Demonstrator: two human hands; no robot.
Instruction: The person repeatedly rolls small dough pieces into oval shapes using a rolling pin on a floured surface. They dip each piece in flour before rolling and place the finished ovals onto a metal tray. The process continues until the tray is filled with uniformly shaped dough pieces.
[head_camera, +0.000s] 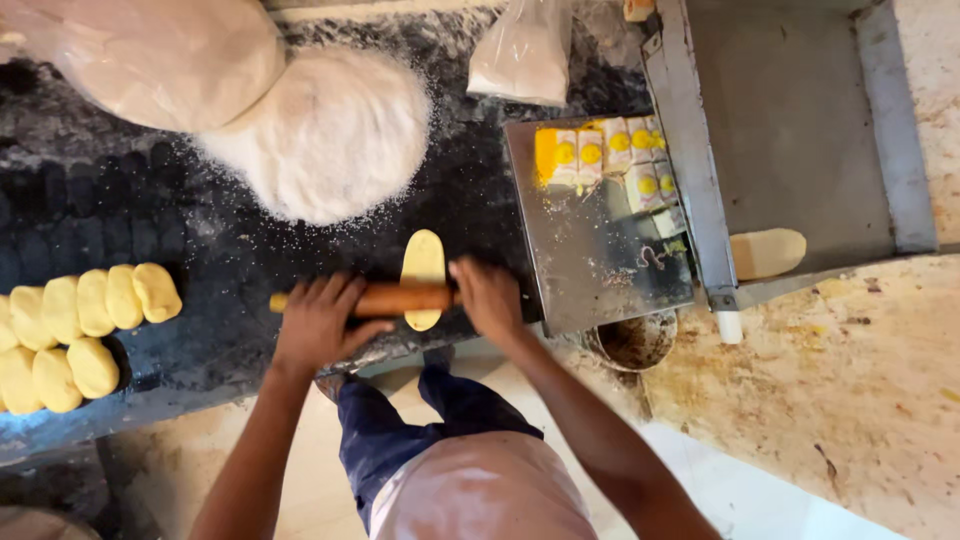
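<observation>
We are looking down at a wooden pin (385, 298) lying crosswise over a strip of yellow dough (423, 268) on the dark counter (230, 250). Our left hand (318, 322) is curling its fingers over the pin's left part, with the bare left tip sticking out beyond it. Our right hand (488, 297) is pressing down on the pin's right end, palm over it and fingers bent, so that end is hiding beneath the hand. The dough is sitting between the two hands, poking out above and below the pin.

The pin is looking smooth, round and reddish brown. The dough is looking soft and pale yellow, a flattened oval with rounded ends, running away from us. The counter is showing black and grainy, dusted with white specks.

Beyond the dough, a wide heap of flour (325, 130) is spreading in a loose white mound, touching a big pale dough mass (160, 55) at the top left. To the left, dough balls (80, 325) are lying in overlapping rows, matte and yellow. To the right, a steel tray (590, 260) is holding small yellow-and-white packets (610, 150), and another flat dough piece (768, 252) is resting on a grey metal surface (790, 130).
</observation>
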